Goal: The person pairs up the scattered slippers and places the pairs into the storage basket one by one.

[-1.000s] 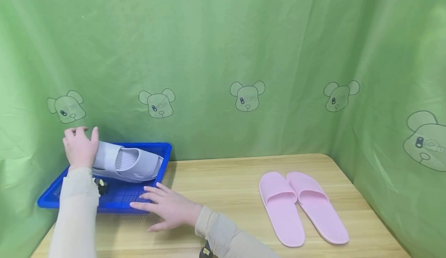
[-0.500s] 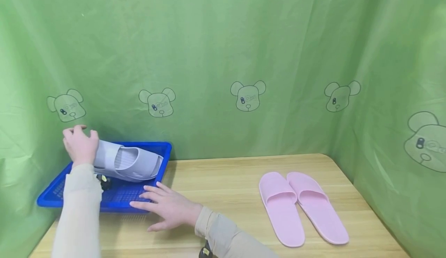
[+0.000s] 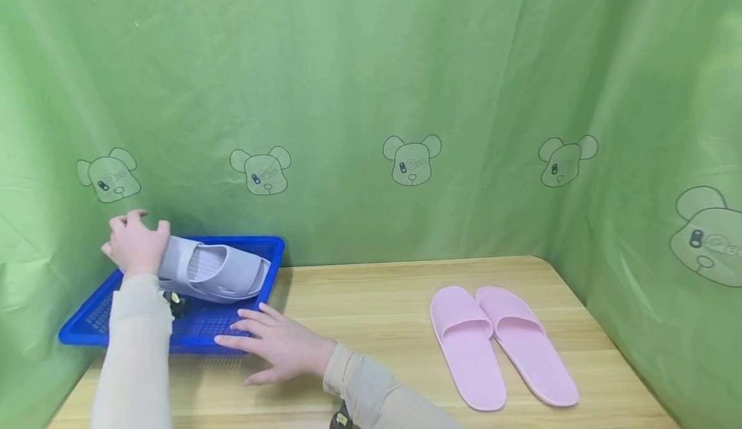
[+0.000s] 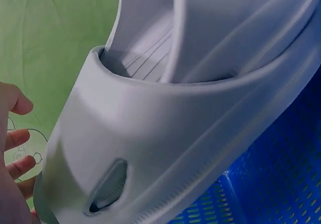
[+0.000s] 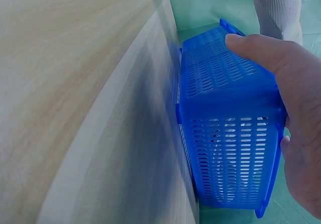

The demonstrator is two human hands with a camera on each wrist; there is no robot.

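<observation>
In the head view, a pair of pale grey slippers (image 3: 228, 271), one tucked into the other, lies in a blue plastic basket (image 3: 272, 274) at the left of the table. My left hand (image 3: 138, 247) is at the left end of the slippers, its fingers bent loosely and thumb at their edge. In the left wrist view, fingertips (image 4: 22, 166) lie right beside the toe end of one grey slipper (image 4: 145, 113). My right hand (image 3: 284, 345) has its fingers spread over the basket's near right corner. The right wrist view shows its thumb (image 5: 251, 44) over the perforated wall (image 5: 230, 158).
Two pink slippers (image 3: 469, 352) lie side by side on the right of the wooden table (image 3: 359, 300). A green curtain (image 3: 348, 94) with bear faces surrounds the table at the back and both sides. Small black devices (image 3: 176, 303) are worn at the wrists.
My left hand has shifted slightly to the right, its thumb coming down toward the grey slippers' end. My right hand, the basket and the pink slippers stay where they were.
</observation>
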